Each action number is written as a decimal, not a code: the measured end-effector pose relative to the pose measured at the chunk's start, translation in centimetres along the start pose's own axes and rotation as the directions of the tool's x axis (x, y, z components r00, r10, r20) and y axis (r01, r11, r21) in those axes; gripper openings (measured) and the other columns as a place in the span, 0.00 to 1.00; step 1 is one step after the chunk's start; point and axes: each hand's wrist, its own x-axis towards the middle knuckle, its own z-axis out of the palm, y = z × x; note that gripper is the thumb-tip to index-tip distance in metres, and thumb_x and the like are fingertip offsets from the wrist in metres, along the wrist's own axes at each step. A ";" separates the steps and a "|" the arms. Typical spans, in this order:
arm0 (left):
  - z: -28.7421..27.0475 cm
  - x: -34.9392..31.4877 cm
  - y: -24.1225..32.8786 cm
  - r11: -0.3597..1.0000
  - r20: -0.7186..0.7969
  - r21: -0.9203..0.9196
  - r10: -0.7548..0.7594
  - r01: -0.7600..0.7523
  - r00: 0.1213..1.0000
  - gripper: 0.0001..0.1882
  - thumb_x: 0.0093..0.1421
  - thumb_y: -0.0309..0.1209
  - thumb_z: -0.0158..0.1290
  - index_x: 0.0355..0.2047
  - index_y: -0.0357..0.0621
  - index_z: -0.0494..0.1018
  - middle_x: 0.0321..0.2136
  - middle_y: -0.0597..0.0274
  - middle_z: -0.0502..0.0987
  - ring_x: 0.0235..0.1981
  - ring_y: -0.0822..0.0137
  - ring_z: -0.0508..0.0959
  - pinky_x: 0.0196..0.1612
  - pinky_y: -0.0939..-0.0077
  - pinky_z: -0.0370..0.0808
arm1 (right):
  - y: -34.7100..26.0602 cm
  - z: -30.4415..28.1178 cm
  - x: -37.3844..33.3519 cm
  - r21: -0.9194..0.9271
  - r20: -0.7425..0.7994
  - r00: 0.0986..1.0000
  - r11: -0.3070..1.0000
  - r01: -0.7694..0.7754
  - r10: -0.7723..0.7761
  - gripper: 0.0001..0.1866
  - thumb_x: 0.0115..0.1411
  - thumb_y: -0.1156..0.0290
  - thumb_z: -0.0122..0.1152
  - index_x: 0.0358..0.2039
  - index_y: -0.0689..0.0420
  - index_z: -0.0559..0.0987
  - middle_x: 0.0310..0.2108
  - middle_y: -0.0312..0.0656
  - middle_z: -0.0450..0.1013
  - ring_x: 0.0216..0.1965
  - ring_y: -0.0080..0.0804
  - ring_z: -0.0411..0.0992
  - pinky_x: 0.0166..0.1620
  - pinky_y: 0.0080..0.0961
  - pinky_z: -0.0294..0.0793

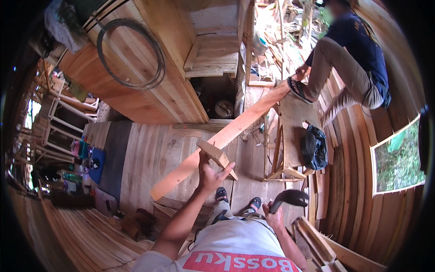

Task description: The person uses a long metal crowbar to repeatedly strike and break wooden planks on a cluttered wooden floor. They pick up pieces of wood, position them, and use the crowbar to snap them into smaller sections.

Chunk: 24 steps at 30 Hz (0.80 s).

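My left hand (212,176) is closed around a short piece of wood (215,153), with the thumb along one edge. A thin spike, perhaps a nail, seems to stick up from that piece. Behind it runs a long plank (247,119), slanting from the lower left up to a wooden bench (290,122); whether the short piece touches the plank I cannot tell. Near my waist, my right hand (273,218) grips a dark claw hammer (291,199) by its handle, just below the head.
Another person (351,59) sits at the upper right, with a hand and a sandalled foot at the plank's far end. A black bag (314,147) lies on the bench. Coiled cable (161,68) hangs on the wooden cabinet (136,97). Boards (321,245) are piled beside my right arm.
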 end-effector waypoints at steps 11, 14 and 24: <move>1.4 0.9 2.6 0.999 -0.126 0.017 0.035 -0.033 0.991 0.40 0.47 0.31 0.64 0.55 0.31 0.53 0.47 0.44 0.63 0.49 0.50 0.67 0.53 0.59 0.65 | -8.6 -5.9 3.7 0.006 -0.175 0.977 0.992 0.122 -0.119 0.21 0.63 0.64 0.56 0.16 0.58 0.62 0.14 0.32 0.53 0.19 0.22 0.52 0.21 0.29 0.51; 1.5 0.9 2.7 0.994 -0.190 0.051 0.104 -0.095 0.976 0.44 0.48 0.31 0.63 0.58 0.29 0.50 0.49 0.41 0.62 0.51 0.48 0.67 0.54 0.58 0.65 | -10.6 -6.8 3.7 -0.082 -0.127 0.985 0.991 0.110 -0.120 0.22 0.63 0.63 0.56 0.16 0.58 0.63 0.14 0.31 0.53 0.19 0.21 0.52 0.21 0.28 0.51; -1.9 0.3 2.2 0.970 0.006 -0.244 0.010 -0.009 1.000 0.45 0.47 0.27 0.64 0.61 0.34 0.50 0.50 0.51 0.63 0.53 0.60 0.66 0.58 0.63 0.62 | -10.3 -7.3 1.6 -0.046 0.268 0.952 0.985 0.166 -0.148 0.37 0.57 0.35 0.45 0.41 0.64 0.67 0.17 0.45 0.65 0.22 0.37 0.66 0.29 0.35 0.65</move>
